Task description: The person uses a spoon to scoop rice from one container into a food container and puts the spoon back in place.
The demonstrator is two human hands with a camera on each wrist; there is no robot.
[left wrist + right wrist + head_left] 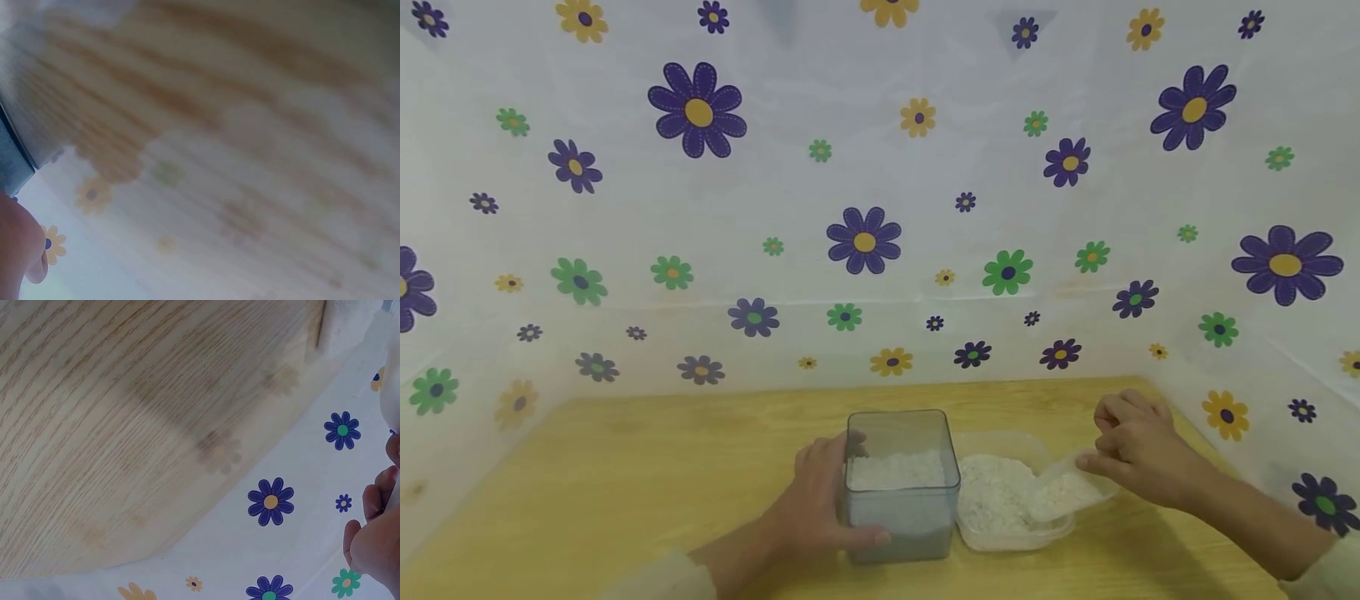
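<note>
A grey see-through square container [917, 529] stands on the table, partly filled with white grains [898, 471] that look like rice. My left hand [812, 504] grips its left side, thumb along the front and fingertips at the back. Just to the right sits a clear plastic tub [1011, 542] with more of the grains [996, 496]. Over this tub's right edge, a translucent scoop [1071, 497] loaded with grains is tilted toward the left. My right hand [1138, 450] holds the scoop by its handle, which the fingers mostly hide. In the right wrist view, curled fingers [373, 503] show at the right edge.
The wooden table [662, 483] reaches back to a white sheet [820, 192] printed with purple, yellow and green flowers. This sheet also stands along the left and right sides. In the left wrist view, only a corner of the grey container [14, 159] shows.
</note>
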